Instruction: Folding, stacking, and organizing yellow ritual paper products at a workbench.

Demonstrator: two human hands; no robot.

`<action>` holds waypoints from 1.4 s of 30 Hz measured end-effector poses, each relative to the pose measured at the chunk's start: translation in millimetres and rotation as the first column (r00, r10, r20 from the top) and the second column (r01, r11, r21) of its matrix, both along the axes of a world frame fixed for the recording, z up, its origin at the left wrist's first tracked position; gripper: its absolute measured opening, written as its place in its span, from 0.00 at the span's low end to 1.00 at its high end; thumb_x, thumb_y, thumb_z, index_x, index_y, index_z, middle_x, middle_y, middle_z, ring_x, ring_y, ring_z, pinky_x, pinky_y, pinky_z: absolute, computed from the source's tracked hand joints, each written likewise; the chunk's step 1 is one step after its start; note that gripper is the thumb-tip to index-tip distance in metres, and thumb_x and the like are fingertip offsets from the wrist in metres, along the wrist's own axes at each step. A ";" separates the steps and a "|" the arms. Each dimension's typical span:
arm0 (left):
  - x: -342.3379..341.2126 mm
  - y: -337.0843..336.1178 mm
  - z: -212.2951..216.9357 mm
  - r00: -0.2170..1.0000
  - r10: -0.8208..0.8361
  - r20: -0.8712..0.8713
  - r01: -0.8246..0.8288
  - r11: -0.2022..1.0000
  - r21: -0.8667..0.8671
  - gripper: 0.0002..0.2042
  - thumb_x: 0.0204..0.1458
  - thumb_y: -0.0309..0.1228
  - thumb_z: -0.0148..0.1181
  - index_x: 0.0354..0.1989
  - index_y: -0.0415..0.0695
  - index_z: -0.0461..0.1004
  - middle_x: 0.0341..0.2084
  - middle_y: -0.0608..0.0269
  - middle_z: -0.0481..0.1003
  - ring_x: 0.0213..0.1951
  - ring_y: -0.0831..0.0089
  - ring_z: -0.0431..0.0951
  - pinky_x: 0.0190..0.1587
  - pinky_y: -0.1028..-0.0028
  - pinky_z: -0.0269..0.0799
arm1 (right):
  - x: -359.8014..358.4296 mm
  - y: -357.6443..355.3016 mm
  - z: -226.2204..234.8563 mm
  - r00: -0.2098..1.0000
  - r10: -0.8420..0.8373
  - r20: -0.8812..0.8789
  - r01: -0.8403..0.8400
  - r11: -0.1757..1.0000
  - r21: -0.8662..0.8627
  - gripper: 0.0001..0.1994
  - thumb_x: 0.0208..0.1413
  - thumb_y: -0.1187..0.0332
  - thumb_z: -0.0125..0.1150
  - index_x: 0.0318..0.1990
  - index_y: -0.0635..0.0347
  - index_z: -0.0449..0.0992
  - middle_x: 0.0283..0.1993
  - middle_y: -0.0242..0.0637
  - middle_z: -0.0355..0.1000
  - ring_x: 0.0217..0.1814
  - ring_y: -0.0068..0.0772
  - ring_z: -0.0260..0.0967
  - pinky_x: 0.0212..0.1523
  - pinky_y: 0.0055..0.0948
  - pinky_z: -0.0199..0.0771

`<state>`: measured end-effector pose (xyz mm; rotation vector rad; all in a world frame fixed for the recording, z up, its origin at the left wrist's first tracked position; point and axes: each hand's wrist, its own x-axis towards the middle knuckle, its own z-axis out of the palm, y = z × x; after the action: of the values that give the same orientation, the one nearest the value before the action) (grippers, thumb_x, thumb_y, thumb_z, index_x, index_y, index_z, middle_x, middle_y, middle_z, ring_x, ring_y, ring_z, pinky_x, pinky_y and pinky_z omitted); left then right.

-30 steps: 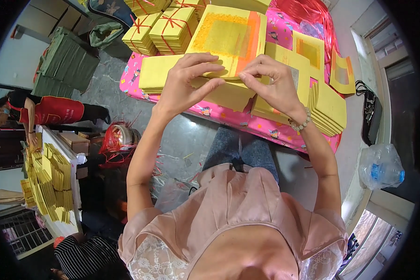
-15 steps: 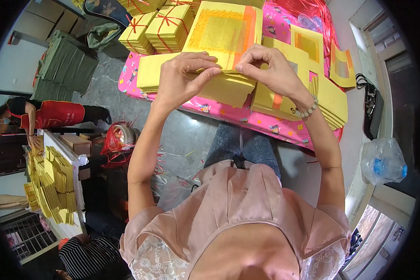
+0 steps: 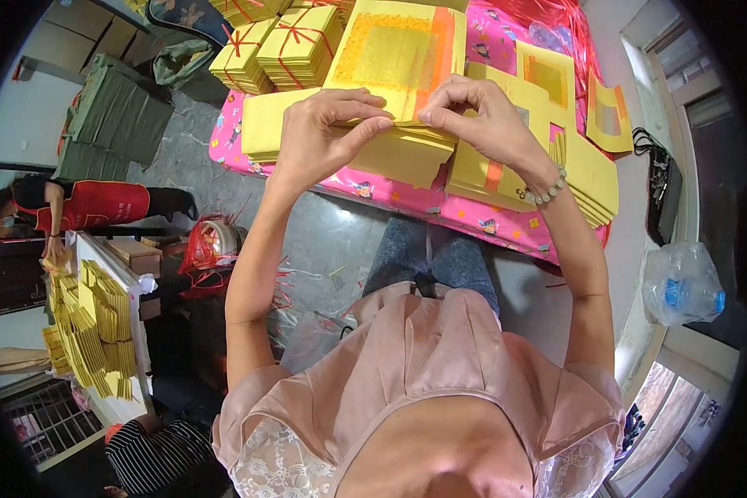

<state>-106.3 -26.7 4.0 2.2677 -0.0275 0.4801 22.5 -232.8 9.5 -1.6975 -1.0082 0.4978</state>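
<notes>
The largest thing is the pink-covered worktop [image 3: 519, 224]; on it, over other yellow layers, lies the orange-printed yellow paper [image 3: 390, 50], my landmark. To the left of this paper stand yellow bundles [image 3: 299, 54] tied with red string, and to its right a stepped yellow stack [image 3: 589, 183]. At its near edge, the left hand [image 3: 328, 129] and the right hand [image 3: 490, 120] each hold the paper in a narrow pinch, close beside each other. The step in hand seems to be lining up or folding this edge; the next move calls for even pressure from both thumbs.
</notes>
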 end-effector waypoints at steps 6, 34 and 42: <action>1.1 1.6 -1.9 1.000 -0.002 -0.009 0.002 1.000 -0.012 0.08 0.48 0.30 0.70 0.36 0.42 0.85 0.39 0.58 0.82 0.48 0.69 0.79 0.50 0.71 0.75 | -0.7 0.3 0.5 1.000 -0.011 0.009 0.011 1.000 -0.002 0.10 0.55 0.66 0.66 0.30 0.67 0.81 0.29 0.30 0.72 0.32 0.17 0.70 0.35 0.21 0.71; 8.3 9.2 13.4 0.977 -0.152 0.152 0.097 0.944 0.315 0.09 0.49 0.33 0.67 0.36 0.44 0.82 0.32 0.59 0.81 0.37 0.61 0.81 0.42 0.66 0.74 | -3.7 -0.6 -1.6 0.999 -0.022 -0.038 0.022 1.000 0.011 0.07 0.56 0.70 0.65 0.31 0.65 0.78 0.32 0.29 0.70 0.32 0.18 0.67 0.37 0.22 0.67; 21.6 5.7 41.3 0.987 -0.109 0.122 0.034 0.867 0.497 0.07 0.53 0.31 0.63 0.38 0.45 0.79 0.33 0.59 0.80 0.38 0.61 0.79 0.44 0.65 0.71 | -1.3 -1.4 9.6 0.819 -0.185 0.543 0.102 0.978 0.181 0.10 0.53 0.67 0.67 0.36 0.64 0.77 0.33 0.37 0.72 0.34 0.27 0.71 0.36 0.28 0.71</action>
<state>-84.7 -20.9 45.3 2.7146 -0.3461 0.6580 21.3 -234.2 19.1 -1.8090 -1.2772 -0.1950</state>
